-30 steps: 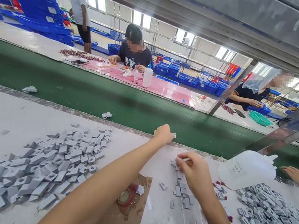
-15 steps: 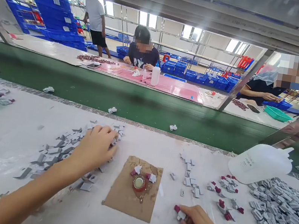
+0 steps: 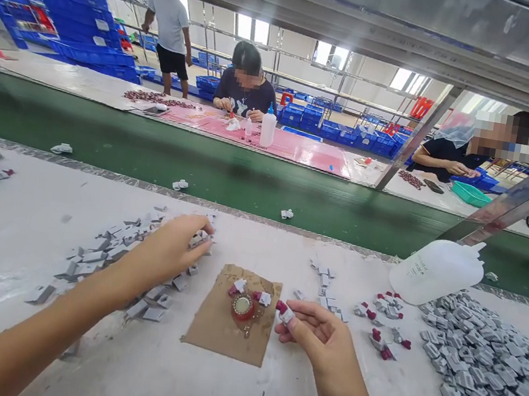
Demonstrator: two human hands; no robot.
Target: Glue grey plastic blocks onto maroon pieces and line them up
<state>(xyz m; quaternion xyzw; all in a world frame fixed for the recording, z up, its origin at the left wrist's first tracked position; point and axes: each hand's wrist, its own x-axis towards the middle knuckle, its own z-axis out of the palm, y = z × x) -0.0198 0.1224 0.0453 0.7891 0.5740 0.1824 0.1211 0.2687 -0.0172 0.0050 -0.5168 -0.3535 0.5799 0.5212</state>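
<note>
My right hand pinches a small grey-and-dark-red plastic part between thumb and fingers, just right of the brown cardboard piece. On that cardboard stands a small round red-rimmed pot with a pale centre, wet spots around it. Two more grey-and-red parts lie beside the pot. My left hand reaches over a spread pile of grey plastic pieces, thumb and fingers apart around some at its right end. Its fingertips partly hide those pieces.
A white plastic bottle lies tilted at the right, behind a large heap of grey pieces. Several grey-and-red parts lie nearer. Beyond runs a green conveyor belt carrying small parts. Metal posts and co-workers are across it.
My right hand has lifted the grey-and-red part from the table and brought it left to the cardboard's edge. My left hand stays at the pile, its fingers shifted. Belt parts moved left.
</note>
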